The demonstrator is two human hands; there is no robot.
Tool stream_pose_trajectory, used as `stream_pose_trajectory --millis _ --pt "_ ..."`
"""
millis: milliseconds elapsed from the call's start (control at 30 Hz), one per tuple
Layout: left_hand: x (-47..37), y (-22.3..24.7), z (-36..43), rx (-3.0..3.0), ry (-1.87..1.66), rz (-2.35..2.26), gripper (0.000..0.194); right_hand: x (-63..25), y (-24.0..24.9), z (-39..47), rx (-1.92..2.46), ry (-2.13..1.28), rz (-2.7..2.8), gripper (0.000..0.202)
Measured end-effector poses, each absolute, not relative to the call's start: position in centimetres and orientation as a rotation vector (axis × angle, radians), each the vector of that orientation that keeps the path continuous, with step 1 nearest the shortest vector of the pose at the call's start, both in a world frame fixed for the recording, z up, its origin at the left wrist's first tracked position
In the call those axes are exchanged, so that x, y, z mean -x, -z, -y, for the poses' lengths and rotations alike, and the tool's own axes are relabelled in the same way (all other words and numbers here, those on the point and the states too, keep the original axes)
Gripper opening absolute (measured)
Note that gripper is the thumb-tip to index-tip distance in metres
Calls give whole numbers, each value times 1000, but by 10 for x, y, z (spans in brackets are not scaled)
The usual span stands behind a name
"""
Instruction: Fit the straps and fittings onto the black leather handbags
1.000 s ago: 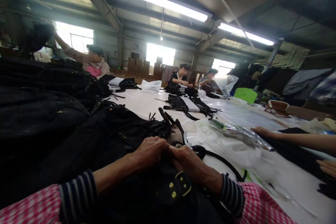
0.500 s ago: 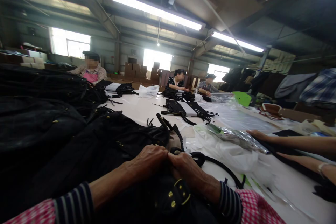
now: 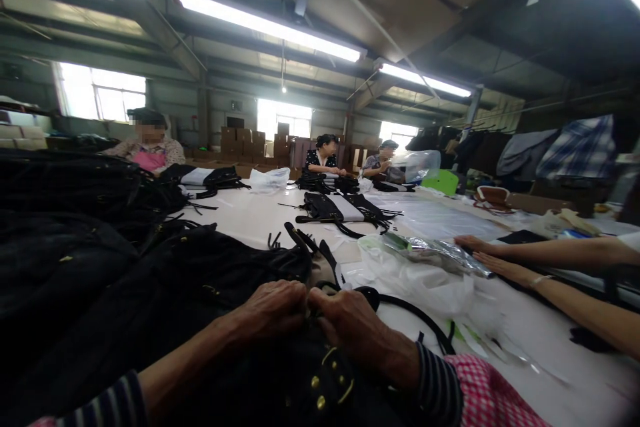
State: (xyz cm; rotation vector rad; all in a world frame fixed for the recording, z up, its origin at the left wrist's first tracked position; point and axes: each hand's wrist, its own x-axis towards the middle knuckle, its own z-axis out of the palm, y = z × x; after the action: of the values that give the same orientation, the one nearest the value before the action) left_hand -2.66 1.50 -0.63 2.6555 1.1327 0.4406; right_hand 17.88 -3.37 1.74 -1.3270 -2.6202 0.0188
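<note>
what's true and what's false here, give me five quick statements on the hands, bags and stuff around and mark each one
1. The left hand and right hand are close together over a black bag. True.
2. The bright green object is at the far left of the view. False: the bright green object is right of centre.
3. The black bundle in the middle of the white table has a white band across it. True.
4. The plaid cloth lies flat on the table. False: the plaid cloth hangs at the right, in the background.
5. A co-worker's forearms reach in from the right. True.
</note>
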Motion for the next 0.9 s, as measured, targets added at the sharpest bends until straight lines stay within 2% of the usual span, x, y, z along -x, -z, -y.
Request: stream_pose_trajectory --millis 67,133,267,333,400,500,667,767,900 --pt "25 -3 -11 -2417 -533 -1123 12 -184 -21 35 1346 -62 2560 26" --pt "23 -13 -7 -2097 -631 -1052 16 -189 -23 35 1316 -253 2459 19" --pt "22 -26 -2 -1599 -714 -840 25 -194 -20 30 1074 -1107 2057 4" --pt "23 -26 -1 -1541 -721 -804 27 -193 -15 27 1006 -1430 1799 11" --pt "24 -24 -3 -1527 -730 -805 28 -189 -10 26 963 -1595 1567 21" --pt "26 -20 -5 -1449 -749 -784 34 -183 -6 25 837 -1716 1284 32" --pt "24 -15 -3 -1366 -821 -832 43 -180 -1 20 672 -1632 1091 24" --pt "20 -12 -2 -1401 -824 -916 46 -180 4 15 704 -1544 1074 27" --pt "14 -12 -3 -1419 -840 -994 58 -179 13 10 643 -1612 1037 28"
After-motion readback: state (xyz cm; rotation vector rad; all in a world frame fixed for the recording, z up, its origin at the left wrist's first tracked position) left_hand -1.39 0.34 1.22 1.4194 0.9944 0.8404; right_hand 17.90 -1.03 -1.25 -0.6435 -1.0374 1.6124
